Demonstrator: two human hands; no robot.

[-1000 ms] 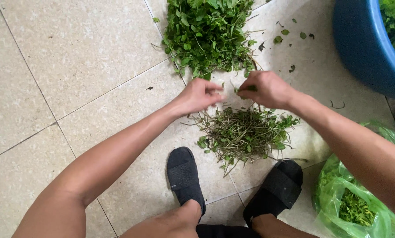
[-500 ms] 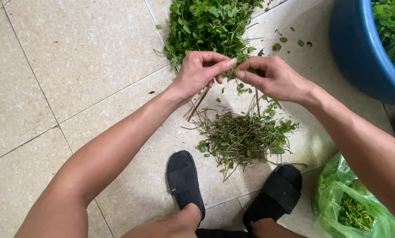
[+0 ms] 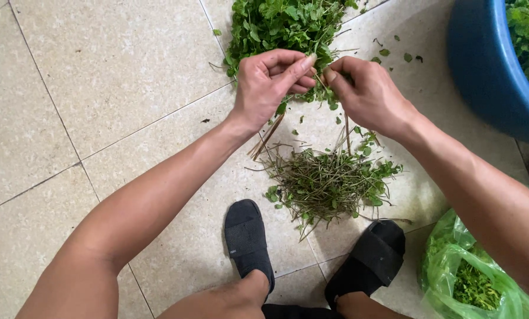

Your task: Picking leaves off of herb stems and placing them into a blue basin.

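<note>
Head view, held item: we see a thin green herb sprig with small leaves and a brown stem [image 3: 320, 88] held between both hands, above the beige tiled floor [image 3: 99, 88].
Left hand [image 3: 270, 80]: fingers pressed together, pinching the sprig's top.
Right hand [image 3: 368, 91]: thumb and forefinger pinching the same sprig.
Handling: we judge it light, limp and easily bruised; grip the stem, not the leaves.
Surroundings: loose pile of leafy green herbs [image 3: 285, 23] beyond; heap of stripped brown stems [image 3: 326, 183] below.
</note>
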